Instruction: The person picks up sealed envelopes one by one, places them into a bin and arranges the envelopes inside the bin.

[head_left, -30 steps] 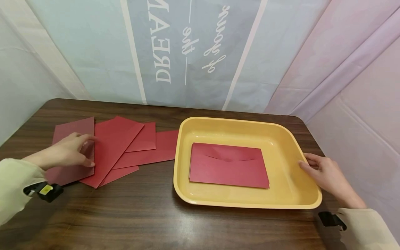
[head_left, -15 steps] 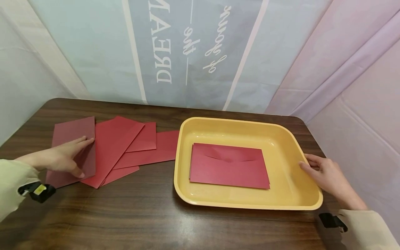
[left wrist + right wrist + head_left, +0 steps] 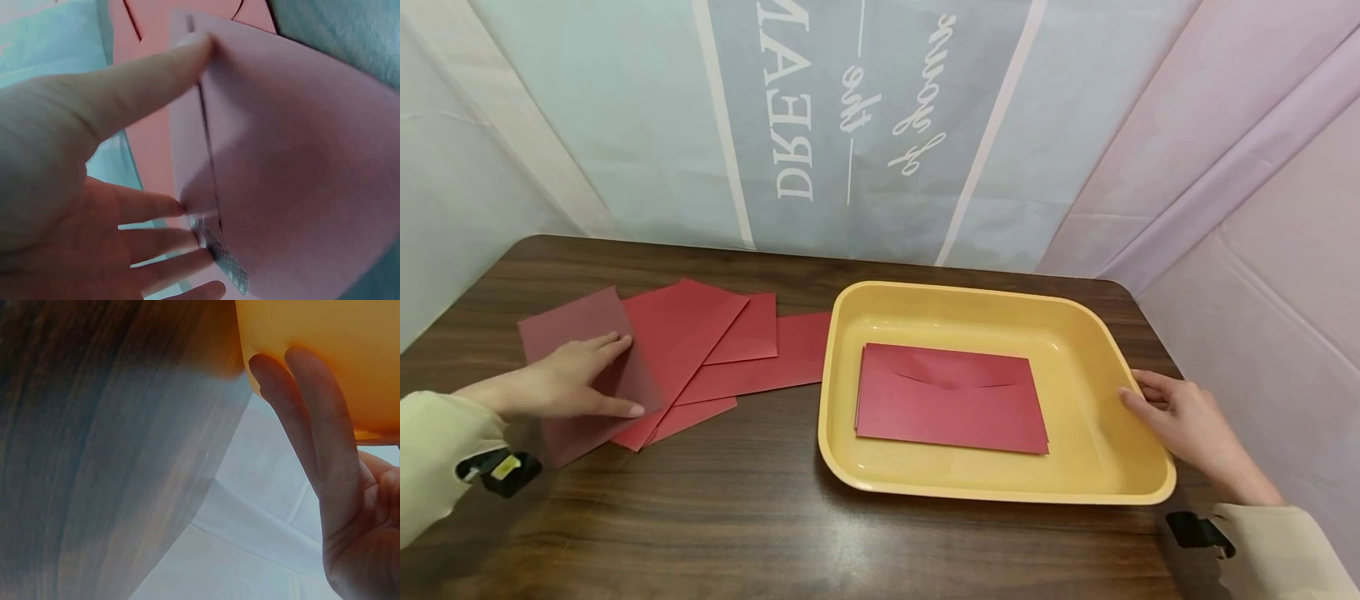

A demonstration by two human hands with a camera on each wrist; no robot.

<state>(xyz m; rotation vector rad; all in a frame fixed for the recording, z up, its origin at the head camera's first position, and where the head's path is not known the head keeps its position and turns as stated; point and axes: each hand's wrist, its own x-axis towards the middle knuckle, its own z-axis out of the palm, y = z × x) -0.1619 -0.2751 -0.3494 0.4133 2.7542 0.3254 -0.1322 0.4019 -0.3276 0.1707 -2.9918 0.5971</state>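
In the head view, my left hand (image 3: 568,379) lies over a dull maroon envelope (image 3: 598,433) at the left of the table. Its fingers and thumb are spread and fairly straight. The left wrist view shows the thumb and fingertips touching this envelope (image 3: 300,156), beside a dark slit and a small silvery patterned strip (image 3: 231,269). Under it fan out several brighter red envelopes (image 3: 685,333). On the right, my right hand (image 3: 1183,425) grips the side of a yellow tray (image 3: 970,492), thumb over the rim and fingers against the outer wall (image 3: 337,375).
A small stack of red envelopes (image 3: 951,408) lies flat inside the tray, the top one showing a curved flap. The dark wooden table (image 3: 737,517) ends at a printed fabric backdrop (image 3: 850,167) behind and pale cloth (image 3: 1262,275) on the right.
My left hand first drew back to the left, then moved right. The maroon envelope has turned counter-clockwise, its near edge swinging right. My right hand and the tray have stayed put.
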